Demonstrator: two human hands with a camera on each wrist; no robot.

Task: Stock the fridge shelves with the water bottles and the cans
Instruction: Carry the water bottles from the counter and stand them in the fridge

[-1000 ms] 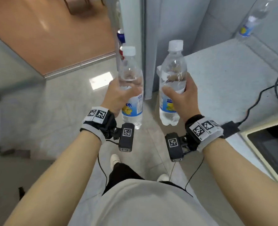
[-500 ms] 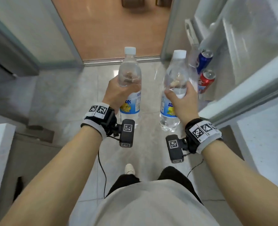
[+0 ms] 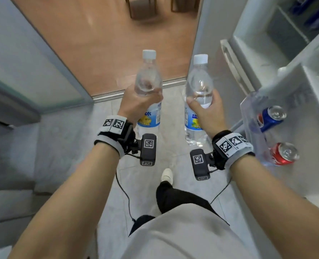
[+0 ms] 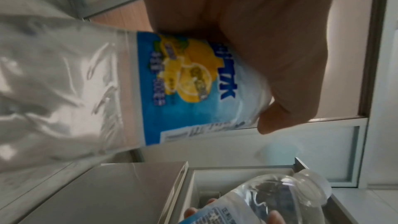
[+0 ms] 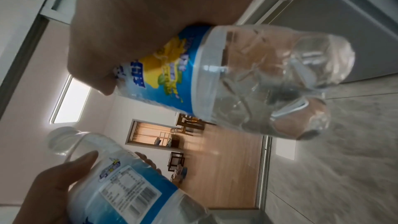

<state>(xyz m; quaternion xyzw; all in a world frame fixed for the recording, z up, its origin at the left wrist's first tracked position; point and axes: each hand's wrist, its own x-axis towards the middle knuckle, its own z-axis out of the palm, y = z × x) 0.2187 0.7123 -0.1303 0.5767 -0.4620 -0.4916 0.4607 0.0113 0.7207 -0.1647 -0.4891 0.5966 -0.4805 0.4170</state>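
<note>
I hold two clear water bottles with white caps and blue lemon labels upright in front of me. My left hand (image 3: 136, 101) grips the left bottle (image 3: 149, 79) round its middle; its label (image 4: 183, 83) fills the left wrist view. My right hand (image 3: 205, 111) grips the right bottle (image 3: 199, 85) the same way, and the right wrist view shows this bottle (image 5: 215, 77) from below. At the right, a blue can (image 3: 270, 117) and a red can (image 3: 284, 154) stand in the clear bin (image 3: 248, 116) of the open fridge door.
The fridge interior (image 3: 285, 25) with white shelves opens at the upper right. A doorway to a wooden floor (image 3: 117, 43) lies straight ahead, with a frosted glass panel (image 3: 33, 71) on its left. Grey tiles (image 3: 71, 137) cover the floor under me.
My view has swung away from the white counter to the open fridge door. The two cans came into sight and now sit closer at the right. Both hands keep their bottles.
</note>
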